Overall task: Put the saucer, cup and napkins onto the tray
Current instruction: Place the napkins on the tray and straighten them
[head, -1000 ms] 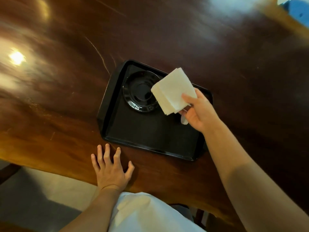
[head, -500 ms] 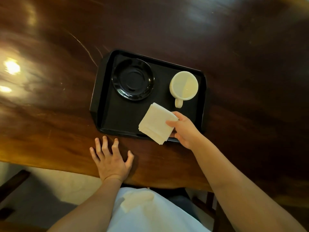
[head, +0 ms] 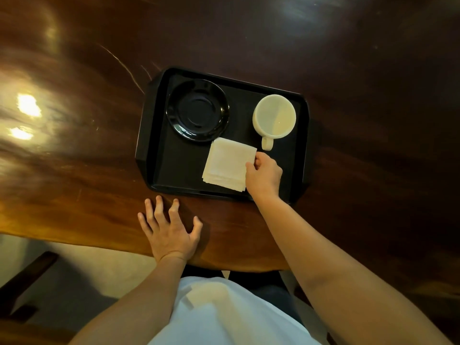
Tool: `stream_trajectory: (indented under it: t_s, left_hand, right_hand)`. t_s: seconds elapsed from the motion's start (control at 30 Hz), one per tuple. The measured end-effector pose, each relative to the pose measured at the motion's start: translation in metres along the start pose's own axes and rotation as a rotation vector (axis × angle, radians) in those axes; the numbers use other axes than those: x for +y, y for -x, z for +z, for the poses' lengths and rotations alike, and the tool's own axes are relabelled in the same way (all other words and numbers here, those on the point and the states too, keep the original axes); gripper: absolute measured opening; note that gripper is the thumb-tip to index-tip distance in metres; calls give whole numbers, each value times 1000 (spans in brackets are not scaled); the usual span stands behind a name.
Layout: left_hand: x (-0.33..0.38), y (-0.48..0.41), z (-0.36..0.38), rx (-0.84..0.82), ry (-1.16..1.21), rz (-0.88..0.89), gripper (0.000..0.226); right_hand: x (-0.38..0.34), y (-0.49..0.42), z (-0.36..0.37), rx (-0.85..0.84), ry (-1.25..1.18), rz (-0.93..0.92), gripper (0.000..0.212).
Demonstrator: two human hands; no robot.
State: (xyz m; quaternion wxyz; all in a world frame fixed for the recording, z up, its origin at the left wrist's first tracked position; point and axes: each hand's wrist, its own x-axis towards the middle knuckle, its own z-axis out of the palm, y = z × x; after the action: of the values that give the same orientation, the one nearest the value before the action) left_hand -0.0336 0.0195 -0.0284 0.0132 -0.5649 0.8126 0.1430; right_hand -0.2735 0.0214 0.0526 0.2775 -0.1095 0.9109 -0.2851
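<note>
Fingers (head: 251, 168) pinch square, soft folded napkins (head: 227, 166) on smooth tray (head: 174, 170).

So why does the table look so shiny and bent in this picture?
Head view: lamp glare bounces off the polished table at left; the wide lens bows its edges; the black saucer nearly melts into the black tray, while the cup and napkins stand out sharply.

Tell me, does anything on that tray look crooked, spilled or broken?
Nothing is spilled or broken. The napkins lie turned at an angle to the tray, one corner meeting the saucer rim, with the right hand on their edge. The cup stands upright and looks empty.
</note>
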Motion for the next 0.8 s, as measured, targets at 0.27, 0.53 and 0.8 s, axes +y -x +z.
stream_trajectory:
  t_s: [0.27,0.53,0.8]
  left_hand:
    - [0,0,0,6,7,-12,69]
    - [2,1,0,-1,0,-18,70]
    - [2,1,1,0,-12,-22,72]
  right_hand:
    - [9,-10,-10,-16,77,-39,19]
    - [4,-28,-29,-36,-439,308,33]
    - [-4,-50,-39,-117,-604,382,31]
